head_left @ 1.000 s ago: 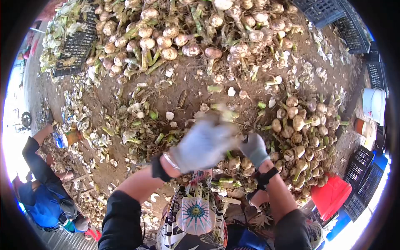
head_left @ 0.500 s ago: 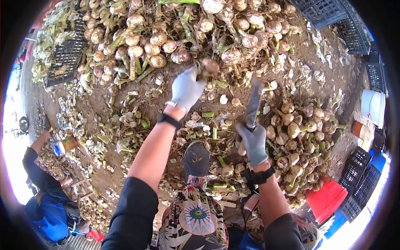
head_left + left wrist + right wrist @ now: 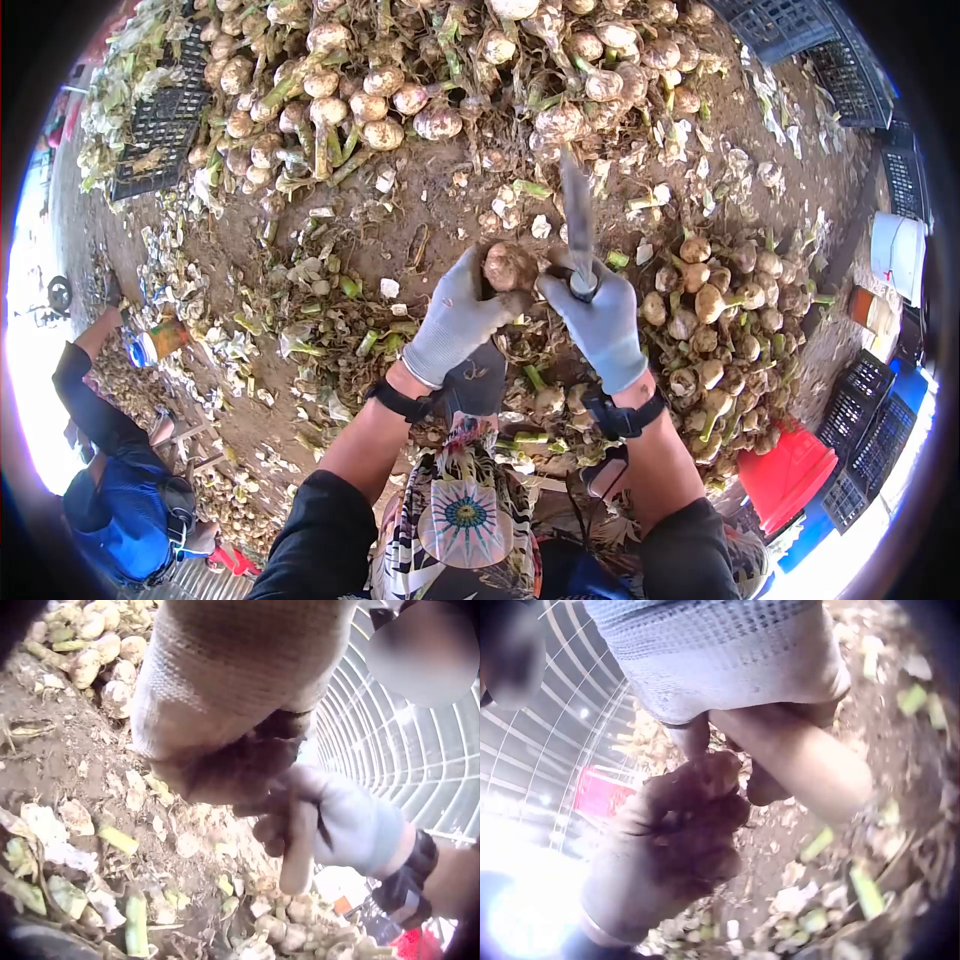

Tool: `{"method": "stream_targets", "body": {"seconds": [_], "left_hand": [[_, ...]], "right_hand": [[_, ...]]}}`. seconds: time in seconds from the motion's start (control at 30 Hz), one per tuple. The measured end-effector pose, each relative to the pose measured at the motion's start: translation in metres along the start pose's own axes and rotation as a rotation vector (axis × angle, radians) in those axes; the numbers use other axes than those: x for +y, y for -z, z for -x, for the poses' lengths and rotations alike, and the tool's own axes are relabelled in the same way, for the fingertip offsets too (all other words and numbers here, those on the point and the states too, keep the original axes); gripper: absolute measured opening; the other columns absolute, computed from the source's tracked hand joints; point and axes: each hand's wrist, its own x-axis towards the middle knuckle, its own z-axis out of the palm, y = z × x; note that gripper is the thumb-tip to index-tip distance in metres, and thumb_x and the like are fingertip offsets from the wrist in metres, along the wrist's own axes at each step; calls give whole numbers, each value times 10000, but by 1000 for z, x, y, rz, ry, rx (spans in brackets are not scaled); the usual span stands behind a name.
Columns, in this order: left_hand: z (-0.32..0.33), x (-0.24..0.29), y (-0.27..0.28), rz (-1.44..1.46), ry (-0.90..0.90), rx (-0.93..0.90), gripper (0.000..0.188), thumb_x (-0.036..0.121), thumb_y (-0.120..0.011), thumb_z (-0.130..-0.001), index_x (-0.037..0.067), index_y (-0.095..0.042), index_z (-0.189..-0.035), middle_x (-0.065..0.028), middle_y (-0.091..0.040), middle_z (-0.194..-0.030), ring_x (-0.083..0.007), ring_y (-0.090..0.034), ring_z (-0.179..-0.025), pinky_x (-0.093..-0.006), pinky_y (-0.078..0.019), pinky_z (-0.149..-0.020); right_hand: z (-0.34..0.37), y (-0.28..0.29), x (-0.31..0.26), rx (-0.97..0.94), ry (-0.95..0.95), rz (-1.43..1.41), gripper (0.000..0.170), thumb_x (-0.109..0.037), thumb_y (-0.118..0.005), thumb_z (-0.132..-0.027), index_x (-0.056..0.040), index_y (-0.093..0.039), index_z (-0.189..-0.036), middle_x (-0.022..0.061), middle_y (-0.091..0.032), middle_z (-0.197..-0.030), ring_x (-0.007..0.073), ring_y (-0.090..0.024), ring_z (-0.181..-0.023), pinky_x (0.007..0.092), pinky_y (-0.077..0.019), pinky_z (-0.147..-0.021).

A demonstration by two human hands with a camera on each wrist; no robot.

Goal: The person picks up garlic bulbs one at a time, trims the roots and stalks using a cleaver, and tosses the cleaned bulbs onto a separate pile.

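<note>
In the head view my gloved left hand point(image 3: 452, 318) grips a soil-stained garlic bulb point(image 3: 510, 267), thumb and fingers round its sides. Close beside it, my gloved right hand point(image 3: 602, 322) holds a knife point(image 3: 577, 215), its blade pointing up and away from me. The right wrist view shows the knife's pale handle point(image 3: 802, 761) sticking out below the right fist, with the dirty left glove point(image 3: 652, 862) near it. From the left wrist, the left glove point(image 3: 232, 682) hides most of the bulb, and the right hand point(image 3: 345, 817) appears just past it.
A large heap of untrimmed garlic point(image 3: 380, 90) lies ahead. A smaller pile of bulbs point(image 3: 715, 340) sits on my right, near a red container point(image 3: 785, 475) and black crates point(image 3: 860, 430). Cut stems and skins litter the ground. Another person point(image 3: 130, 510) works at left.
My left hand reached to the front heap, took a garlic bulb and drew it back towards me. The right hand with the knife rose, then moved slightly forward and left beside the bulb.
</note>
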Motion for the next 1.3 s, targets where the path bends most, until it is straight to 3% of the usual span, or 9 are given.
{"method": "stream_targets", "body": {"seconds": [0.1, 0.17, 0.37, 0.83, 0.87, 0.93, 1.07, 1.13, 1.3], "left_hand": [[0, -66, 13, 323, -117, -88, 530, 43, -711, -829, -7, -503, -1314, -96, -635, -1215, -148, -620, -1066, -307, -518, -918], [10, -92, 21, 622, -189, -189, 673, 114, -754, -845, -3, -404, -1408, -111, -594, -1293, -169, -621, -1102, -325, -514, -977], [14, -28, 18, 380, -170, -201, 780, 180, -782, -854, -24, -343, -1465, -99, -600, -1290, -138, -616, -1098, -293, -525, -926], [32, -46, 18, 326, -218, -55, 789, 64, -795, -813, -11, -356, -1465, -63, -652, -1139, -139, -622, -1055, -306, -525, -907], [32, -22, 18, 415, -27, -123, 732, 49, -792, -801, -17, -406, -1420, -64, -653, -1128, -136, -621, -1036, -301, -522, -896], [35, 2, 17, 498, 171, -192, 676, 34, -789, -790, -22, -455, -1375, -64, -653, -1118, -133, -620, -1017, -296, -519, -884], [33, 5, 9, 78, -91, -154, 492, 61, -730, -797, 5, -546, -1250, -50, -654, -1030, -189, -670, -840, -309, -548, -729], [26, -11, 11, -608, -509, -106, 450, -3, -691, -760, 57, -593, -1195, -77, -653, -1071, -286, -668, -806, -350, -557, -731], [24, -3, 22, -1167, -789, -292, 376, 81, -700, -692, 179, -659, -1053, -48, -604, -1161, -284, -620, -1022, -437, -527, -845]], "right_hand": [[15, 3, -2, 68, 370, 865, 193, -174, -672, -837, -123, -672, -1023, 76, -652, -872, 309, -680, -761, 393, -551, -692], [23, 3, -12, 61, 467, 950, 210, -172, -672, -824, -130, -673, -1030, 69, -642, -852, 287, -674, -751, 393, -540, -682], [32, -4, -17, 83, 573, 981, 249, -148, -659, -789, -132, -658, -1037, 44, -629, -815, 249, -661, -745, 387, -514, -665], [37, -11, -1, 84, 396, 942, 99, -139, -636, -821, -151, -628, -918, 75, -666, -816, 294, -676, -740, 413, -516, -644], [32, -6, 9, 86, 399, 943, 99, -139, -636, -821, -151, -628, -918, 75, -666, -816, 294, -676, -740, 413, -516, -644], [21, 14, 34, 168, -101, 907, 102, -196, -643, -875, -169, -657, -972, 93, -714, -861, 307, -697, -755, 412, -537, -652], [25, 22, 43, 111, -166, 769, 210, -269, -672, -863, -184, -694, -1054, 134, -711, -830, 347, -696, -778, 433, -553, -690], [26, 14, 31, 69, 16, 640, 221, -263, -686, -838, -193, -693, -1048, 132, -711, -851, 360, -689, -790, 442, -552, -696], [13, 1, -7, -252, 165, 826, 223, -260, -655, -837, -161, -685, -1034, 145, -709, -908, 374, -676, -840, 425, -555, -711]]}}
